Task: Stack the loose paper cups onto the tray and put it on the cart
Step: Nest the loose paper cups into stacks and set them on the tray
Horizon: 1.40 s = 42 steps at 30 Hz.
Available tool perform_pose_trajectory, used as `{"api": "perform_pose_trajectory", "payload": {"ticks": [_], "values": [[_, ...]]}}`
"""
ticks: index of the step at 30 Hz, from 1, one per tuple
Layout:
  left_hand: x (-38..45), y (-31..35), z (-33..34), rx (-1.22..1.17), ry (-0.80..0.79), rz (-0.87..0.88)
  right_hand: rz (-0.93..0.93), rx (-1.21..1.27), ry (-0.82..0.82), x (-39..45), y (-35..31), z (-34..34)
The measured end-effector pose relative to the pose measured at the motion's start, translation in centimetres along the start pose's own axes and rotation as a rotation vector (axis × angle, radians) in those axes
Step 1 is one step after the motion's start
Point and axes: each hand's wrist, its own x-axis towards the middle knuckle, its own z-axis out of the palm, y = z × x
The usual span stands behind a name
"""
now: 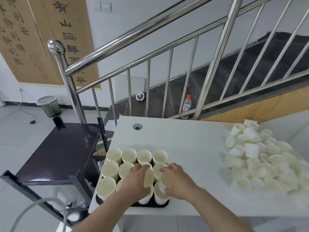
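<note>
A black tray (pixel 100 200) sits at the near left of the white table (pixel 184 136), filled with several upright stacks of white paper cups (pixel 113 155). My left hand (pixel 135 180) holds one tilted paper cup (pixel 148 179) over the tray's near middle. My right hand (pixel 178 180) grips another cup (pixel 166 180) just beside it, above the near right stack. A heap of loose paper cups (pixel 260 158) lies on the table's right side. The dark cart (pixel 61 153) stands left of the table, its top shelf bare.
A steel stair railing (pixel 150 77) rises behind the table, with a plastic bottle (pixel 186 106) at its foot. A bin (pixel 50 106) stands on the floor at the far left. A cable hole (pixel 137 127) is in the table's far left.
</note>
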Motion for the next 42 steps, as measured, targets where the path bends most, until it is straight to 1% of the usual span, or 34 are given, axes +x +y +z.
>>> {"api": "perform_pose_trajectory", "payload": {"ticks": [10,17,28,30,34,37,42], "values": [[0.7,-1.4,2.3,0.083,-0.111,0.036,0.027,-0.065,-0.046,0.7,-0.7,3.0],[1.0,-1.9,3.2,0.12,-0.11,0.007,0.039,-0.102,-0.054,1.1,0.1,3.7],[1.5,-1.9,3.9,0.167,-0.099,-0.025,0.007,-0.085,-0.063,1.7,1.0,4.6],[1.5,-1.5,3.9,0.178,-0.09,-0.036,-0.004,-0.082,-0.062,1.6,1.1,4.5],[2.0,0.4,3.3,0.156,-0.006,-0.04,-0.033,-0.057,-0.029,1.2,2.0,3.1],[2.6,3.0,2.8,0.119,0.039,-0.038,-0.063,-0.055,0.012,0.2,3.8,1.1],[3.6,8.7,3.2,0.082,0.069,-0.005,-0.075,-0.058,0.084,-2.0,8.2,-2.4]]}}
